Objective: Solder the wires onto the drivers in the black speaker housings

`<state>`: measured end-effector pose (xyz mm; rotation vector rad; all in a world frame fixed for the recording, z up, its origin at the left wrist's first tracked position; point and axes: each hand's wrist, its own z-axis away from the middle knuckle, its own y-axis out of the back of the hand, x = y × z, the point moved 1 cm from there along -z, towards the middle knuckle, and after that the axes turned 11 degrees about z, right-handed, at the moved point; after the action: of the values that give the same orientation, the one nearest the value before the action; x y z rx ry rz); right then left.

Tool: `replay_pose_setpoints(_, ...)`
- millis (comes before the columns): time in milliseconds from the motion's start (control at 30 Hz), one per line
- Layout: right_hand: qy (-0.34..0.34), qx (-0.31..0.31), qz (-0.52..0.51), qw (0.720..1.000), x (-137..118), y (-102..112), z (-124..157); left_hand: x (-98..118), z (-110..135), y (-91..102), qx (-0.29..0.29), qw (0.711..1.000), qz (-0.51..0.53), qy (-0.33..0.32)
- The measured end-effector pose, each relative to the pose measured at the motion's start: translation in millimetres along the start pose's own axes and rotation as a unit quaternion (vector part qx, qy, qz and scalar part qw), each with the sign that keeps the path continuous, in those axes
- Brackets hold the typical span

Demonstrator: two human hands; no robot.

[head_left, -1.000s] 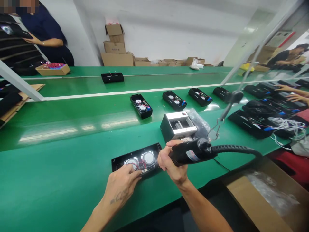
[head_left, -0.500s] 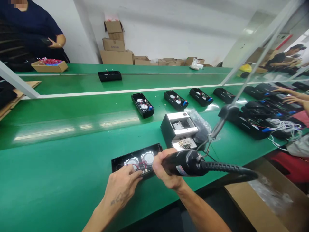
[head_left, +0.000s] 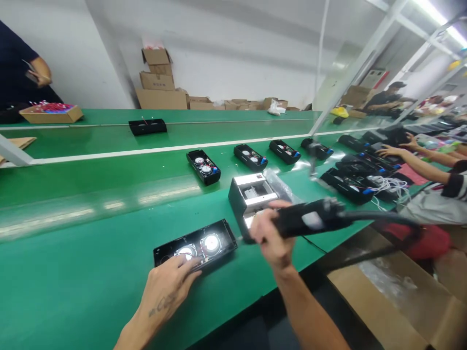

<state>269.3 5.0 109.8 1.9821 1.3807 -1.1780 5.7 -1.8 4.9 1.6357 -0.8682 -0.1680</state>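
My left hand [head_left: 170,287] lies flat with fingers stretched on the near edge of an open black speaker case [head_left: 195,245], which holds two round silver speakers and rests on the green table [head_left: 73,262]. My right hand [head_left: 272,238] is wrapped round a black electric screwdriver [head_left: 310,218] with a thick black cable, held sideways just right of the case and in front of a silver-and-black box [head_left: 251,197]. The screwdriver is smeared by motion.
Several more open black cases [head_left: 204,166] ride the green conveyor belt beyond. Another worker's arms [head_left: 419,163] reach over cases at the right. A cardboard box [head_left: 394,301] stands by my right leg, a carton of parts [head_left: 51,113] at the far left, stacked cartons [head_left: 158,80] at the wall.
My right hand has drawn the screwdriver away from the case, to the right and slightly up. My left hand stays on the case. The view has swung to the right.
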Motion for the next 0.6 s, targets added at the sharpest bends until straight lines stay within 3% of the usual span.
replay_pose_setpoints(100,0.031,0.132,0.085,0.987,5,34,-34,7,-3,-4.6,0.034,0.999,0.027,-0.002)
replay_pose_setpoints(167,0.041,0.150,0.126,0.980,15,47,-48,12,-7,-8.7,0.033,0.998,0.047,0.015)
replay_pose_setpoints(267,0.021,0.105,0.134,0.985,29,53,-54,16,-12,-13.3,0.009,0.996,0.065,0.053)
replay_pose_setpoints(367,-0.012,0.032,0.104,0.994,27,47,-45,17,-15,-13.0,-0.022,0.993,0.088,0.079)
replay_pose_setpoints(467,-0.049,-0.038,0.021,0.998,11,30,-25,20,-18,-7.9,-0.053,0.987,0.109,0.103)
replay_pose_setpoints(600,-0.039,-0.114,-0.105,0.987,-11,-7,10,26,-24,1.3,-0.075,0.981,0.121,0.133)
